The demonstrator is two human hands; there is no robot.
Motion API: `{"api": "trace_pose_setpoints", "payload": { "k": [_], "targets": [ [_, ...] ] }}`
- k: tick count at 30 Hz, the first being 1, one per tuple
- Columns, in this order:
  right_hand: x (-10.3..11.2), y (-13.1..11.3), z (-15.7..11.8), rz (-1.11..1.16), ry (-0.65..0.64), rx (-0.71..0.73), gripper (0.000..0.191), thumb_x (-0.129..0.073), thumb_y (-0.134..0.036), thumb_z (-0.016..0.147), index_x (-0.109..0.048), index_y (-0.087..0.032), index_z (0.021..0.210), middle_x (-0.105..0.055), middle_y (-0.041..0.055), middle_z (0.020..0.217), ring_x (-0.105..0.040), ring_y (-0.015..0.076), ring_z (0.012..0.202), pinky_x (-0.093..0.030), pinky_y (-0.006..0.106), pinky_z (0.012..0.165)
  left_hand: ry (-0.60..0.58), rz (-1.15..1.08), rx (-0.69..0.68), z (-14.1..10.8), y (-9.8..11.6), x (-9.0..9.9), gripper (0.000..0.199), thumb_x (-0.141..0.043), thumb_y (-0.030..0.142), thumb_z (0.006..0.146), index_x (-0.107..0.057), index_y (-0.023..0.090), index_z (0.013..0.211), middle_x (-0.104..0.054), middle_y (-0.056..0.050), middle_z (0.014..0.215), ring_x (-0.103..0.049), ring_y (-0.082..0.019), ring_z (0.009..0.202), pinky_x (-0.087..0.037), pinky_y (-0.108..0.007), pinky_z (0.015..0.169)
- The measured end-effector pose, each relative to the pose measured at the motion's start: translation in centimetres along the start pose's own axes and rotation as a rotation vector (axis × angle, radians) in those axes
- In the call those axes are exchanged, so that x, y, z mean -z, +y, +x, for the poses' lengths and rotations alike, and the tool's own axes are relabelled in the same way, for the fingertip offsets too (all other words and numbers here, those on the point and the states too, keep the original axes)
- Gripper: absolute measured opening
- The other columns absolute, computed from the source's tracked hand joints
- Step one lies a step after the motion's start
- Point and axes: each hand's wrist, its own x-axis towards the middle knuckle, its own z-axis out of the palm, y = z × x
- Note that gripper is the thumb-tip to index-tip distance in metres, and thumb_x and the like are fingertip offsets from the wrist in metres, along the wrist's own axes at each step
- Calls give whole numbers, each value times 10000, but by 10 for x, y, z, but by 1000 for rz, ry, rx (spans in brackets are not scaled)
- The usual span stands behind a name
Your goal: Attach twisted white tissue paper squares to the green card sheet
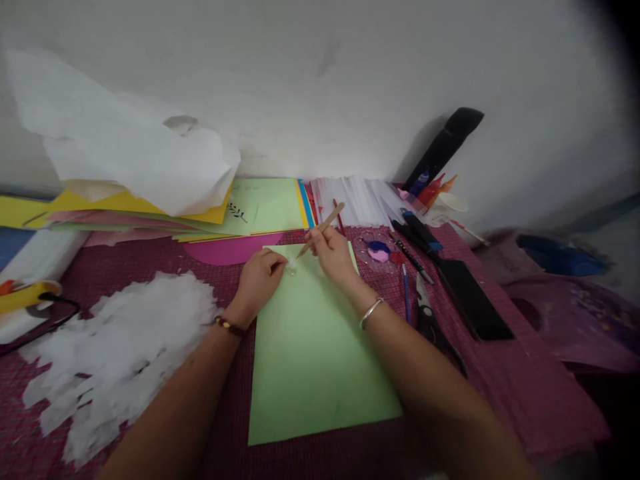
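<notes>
A light green sheet of paper [320, 353] lies on the table in front of me. My right hand [331, 252] grips a tan wooden stick [327, 222], its pointed end angled down toward the sheet's upper part. Over the sheet's upper left edge, my left hand [263, 279] has its fingertips pinched together at a small whitish scrap [291, 269]. That scrap is blurred, and its material is hard to make out. A heap of torn white paper pieces [135, 340] spreads beside my left forearm.
Crumpled white paper [145, 157] tops a stack of coloured sheets [270, 203] by the wall. To the right are a paint palette [379, 251], paintbrushes [406, 293], scissors [427, 317], a black phone-like slab [475, 300] and paint tubes [435, 191]. Pink bags [565, 313] stand beyond the table edge.
</notes>
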Motion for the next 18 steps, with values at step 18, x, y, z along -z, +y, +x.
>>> {"api": "trace_pose_setpoints", "payload": {
  "k": [18],
  "targets": [
    [-6,6,-1,19,-96,-63,211,-440,-309,907,-590,-184,831,-555,-5,649,-522,141,610,-379,259,576,9,5,8,0,1,-1,188,-515,146,802,-693,200,779,-657,-37,796,-584,-177,796,-451,-307,706]
  ]
}}
